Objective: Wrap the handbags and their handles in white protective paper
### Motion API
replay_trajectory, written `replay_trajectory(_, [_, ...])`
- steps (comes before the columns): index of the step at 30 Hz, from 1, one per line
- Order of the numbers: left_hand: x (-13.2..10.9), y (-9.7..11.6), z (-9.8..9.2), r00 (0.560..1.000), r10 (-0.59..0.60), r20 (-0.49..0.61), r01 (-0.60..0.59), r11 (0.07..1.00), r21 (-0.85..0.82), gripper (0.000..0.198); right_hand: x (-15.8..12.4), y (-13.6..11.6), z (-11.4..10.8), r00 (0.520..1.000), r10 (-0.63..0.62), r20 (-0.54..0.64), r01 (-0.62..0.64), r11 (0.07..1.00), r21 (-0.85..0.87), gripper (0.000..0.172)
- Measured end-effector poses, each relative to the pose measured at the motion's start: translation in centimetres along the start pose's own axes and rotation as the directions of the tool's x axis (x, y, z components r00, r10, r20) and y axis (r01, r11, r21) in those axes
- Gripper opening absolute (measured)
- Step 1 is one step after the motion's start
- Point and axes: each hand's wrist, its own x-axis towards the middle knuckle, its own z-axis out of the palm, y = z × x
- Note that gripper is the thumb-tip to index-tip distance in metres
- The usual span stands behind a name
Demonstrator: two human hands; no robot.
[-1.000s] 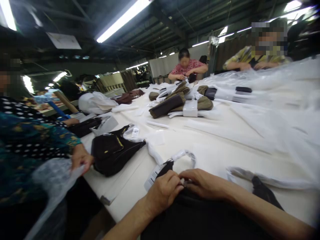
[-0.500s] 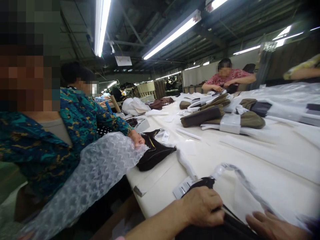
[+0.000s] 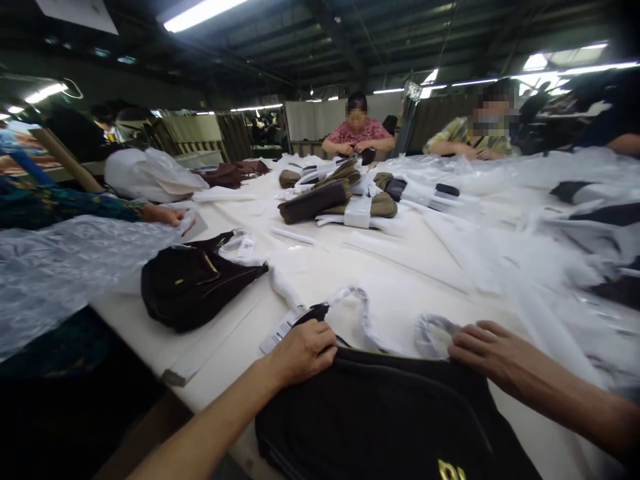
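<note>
In front of me a black handbag (image 3: 400, 413) with a gold emblem lies at the table's near edge. My left hand (image 3: 307, 350) is closed on its upper left corner, the fingers curled over the top edge. At the upper right corner my right hand (image 3: 480, 343) bends its fingers over the bag's edge, the fingertips partly hidden. The bag's strap (image 3: 365, 320), wrapped in clear plastic, loops behind the top edge. Beside my left hand a white tag (image 3: 279, 332) with a barcode sticks out.
A second black bag (image 3: 185, 283) lies on the white table (image 3: 240, 353) at left, near a co-worker's hand (image 3: 167, 217) holding bubble wrap (image 3: 75, 267). Olive and dark wrapped bags (image 3: 320, 200) are piled mid-table. Clear plastic (image 3: 540, 253) spreads at right. Two people sit across.
My view has swung right and down. My right hand has come onto the bag's right corner, and more of the bag shows. The co-worker's hand has moved off the other bag with the bubble wrap.
</note>
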Motion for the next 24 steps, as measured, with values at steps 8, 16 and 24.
replay_trajectory(8, [5.3, 5.3, 0.4, 0.995, 0.011, 0.104, -0.017, 0.999, 0.051, 0.035, 1.4, -0.5, 0.2, 0.995, -0.069, 0.07, 0.07, 0.998, -0.009, 0.019])
replay_trajectory(16, [5.2, 5.3, 3.9, 0.996, 0.079, -0.05, -0.079, 0.997, -0.007, 0.026, 0.3, 2.1, 0.5, 0.993, -0.003, 0.118, -0.004, 0.998, 0.061, 0.026])
replay_trajectory(24, [3.3, 7.4, -0.2, 0.807, 0.393, -0.44, -0.333, 0.919, 0.211, 0.016, 6.4, -3.3, -4.2, 0.905, -0.056, 0.421, -0.324, 0.55, 0.77, 0.036])
